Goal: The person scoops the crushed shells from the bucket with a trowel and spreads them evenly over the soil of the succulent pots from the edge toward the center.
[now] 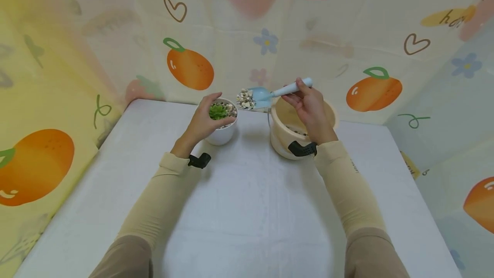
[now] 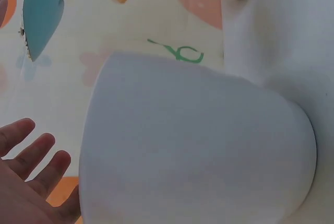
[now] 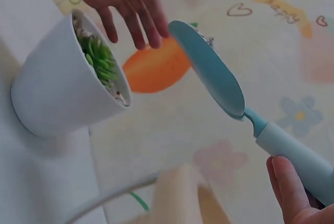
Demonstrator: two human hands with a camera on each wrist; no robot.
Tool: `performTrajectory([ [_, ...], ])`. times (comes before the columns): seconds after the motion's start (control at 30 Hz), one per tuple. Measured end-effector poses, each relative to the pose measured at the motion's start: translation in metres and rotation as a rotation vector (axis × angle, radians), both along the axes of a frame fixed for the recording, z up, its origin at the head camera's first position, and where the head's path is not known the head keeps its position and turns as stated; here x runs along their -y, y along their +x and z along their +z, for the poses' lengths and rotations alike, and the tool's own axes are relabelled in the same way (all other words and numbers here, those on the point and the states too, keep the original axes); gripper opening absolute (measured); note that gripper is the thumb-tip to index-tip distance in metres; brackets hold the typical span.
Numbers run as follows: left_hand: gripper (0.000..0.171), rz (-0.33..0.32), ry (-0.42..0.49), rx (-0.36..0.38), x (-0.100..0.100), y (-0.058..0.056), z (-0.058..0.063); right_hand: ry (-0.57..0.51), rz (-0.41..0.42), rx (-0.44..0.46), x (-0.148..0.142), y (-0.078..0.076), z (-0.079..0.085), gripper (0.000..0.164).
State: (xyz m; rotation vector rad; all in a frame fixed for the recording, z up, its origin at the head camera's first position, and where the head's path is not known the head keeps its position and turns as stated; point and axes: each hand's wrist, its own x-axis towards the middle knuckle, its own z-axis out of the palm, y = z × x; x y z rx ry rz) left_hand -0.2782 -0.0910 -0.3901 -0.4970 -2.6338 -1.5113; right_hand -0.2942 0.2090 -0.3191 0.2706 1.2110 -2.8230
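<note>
A blue garden trowel (image 1: 262, 94) is gripped by its pale handle in my right hand (image 1: 311, 108). Small light pebbles (image 1: 245, 99) are heaped on its blade, which is held in the air between the two pots, near the white pot's rim. The white pot (image 1: 221, 137) stands upright on the table with a green succulent (image 1: 218, 111) set among pebbles. My left hand (image 1: 204, 118) hovers at the pot's rim with fingers spread over its left side. In the left wrist view the pot's smooth wall (image 2: 198, 140) fills the middle, with the outstretched fingers (image 2: 44, 164) beside its rim.
A cream bucket (image 1: 281, 138) with a thin handle stands under my right hand, a few dark bits at its bottom. White cloth covers the table (image 1: 247, 209). A printed curtain (image 1: 239, 63) with oranges hangs right behind the table's back edge.
</note>
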Motion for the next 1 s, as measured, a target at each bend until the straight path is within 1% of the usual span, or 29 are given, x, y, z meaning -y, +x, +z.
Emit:
performTrajectory([
  [0.07, 0.091, 0.006, 0.002, -0.005, 0.005, 0.000, -0.001, -0.007, 0.002, 0.006, 0.006, -0.002, -0.001, 0.012],
  [0.23, 0.090, 0.026, 0.000, 0.003, 0.016, 0.000, -0.005, 0.023, -0.009, 0.023, 0.020, -0.007, -0.005, 0.012],
  [0.37, 0.093, 0.062, 0.001, 0.025, 0.027, -0.001, -0.008, 0.046, -0.008, 0.036, 0.031, -0.010, -0.010, 0.012],
  [0.53, 0.098, 0.103, -0.020, 0.057, 0.039, -0.002, -0.012, 0.072, -0.007, 0.039, 0.045, -0.011, -0.013, 0.011],
  [0.67, 0.103, 0.117, -0.015, 0.088, 0.045, -0.005, -0.017, 0.074, -0.011, 0.045, 0.056, -0.012, -0.014, 0.009],
  [0.77, 0.107, 0.120, -0.001, 0.115, 0.048, -0.007, -0.021, 0.097, -0.012, 0.043, 0.064, -0.013, -0.015, 0.010],
  [0.83, 0.110, 0.113, 0.008, 0.131, 0.050, -0.009, -0.025, 0.125, -0.010, 0.039, 0.070, -0.014, -0.016, 0.016],
  [0.97, 0.111, 0.078, 0.021, 0.168, 0.055, -0.011, -0.033, 0.171, -0.010, 0.034, 0.080, -0.016, -0.017, 0.026],
  [1.0, 0.112, 0.067, 0.024, 0.179, 0.056, -0.012, -0.035, 0.176, -0.012, 0.035, 0.082, -0.016, -0.018, 0.023],
])
